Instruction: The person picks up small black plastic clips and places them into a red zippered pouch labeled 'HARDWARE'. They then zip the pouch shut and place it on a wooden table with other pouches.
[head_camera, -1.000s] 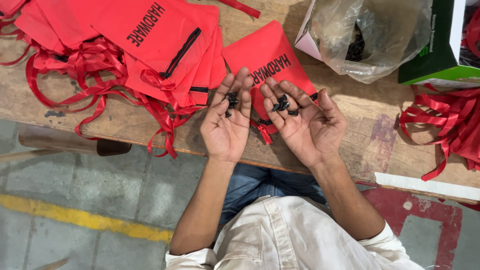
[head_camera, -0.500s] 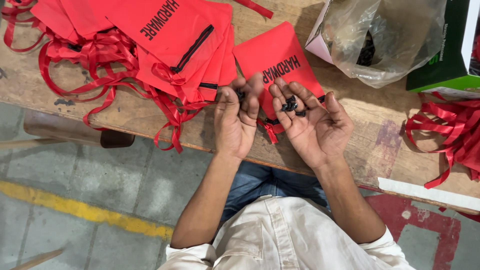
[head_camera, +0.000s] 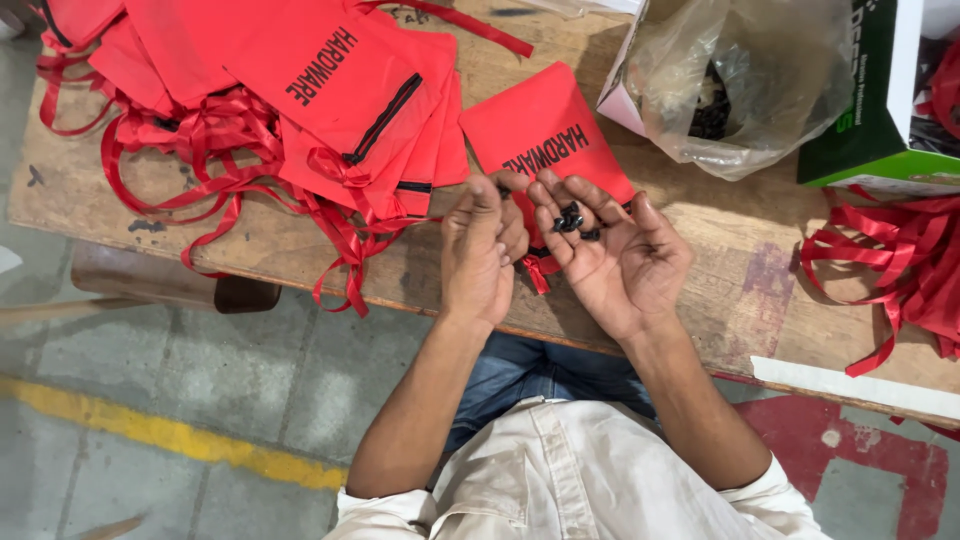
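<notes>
My right hand (head_camera: 615, 255) lies palm up over the front edge of the wooden table (head_camera: 700, 300), cupping several small black screws (head_camera: 572, 218) on its fingers. My left hand (head_camera: 482, 252) is turned on its side right beside it, fingers curled closed around small black pieces that barely show. Just behind both hands lies a single red drawstring pouch (head_camera: 545, 130) with black lettering, partly covered by my fingers.
A pile of red pouches with ribbon ties (head_camera: 290, 110) fills the table's left. A clear plastic bag of black hardware (head_camera: 720, 90) sits in a box at the back right, next to a green box (head_camera: 880, 90). More red ribbons (head_camera: 890, 260) lie at right.
My left hand has turned from palm up to on its side and curled its fingers closed, drawing against the right hand. The right hand stays cupped with the screws.
</notes>
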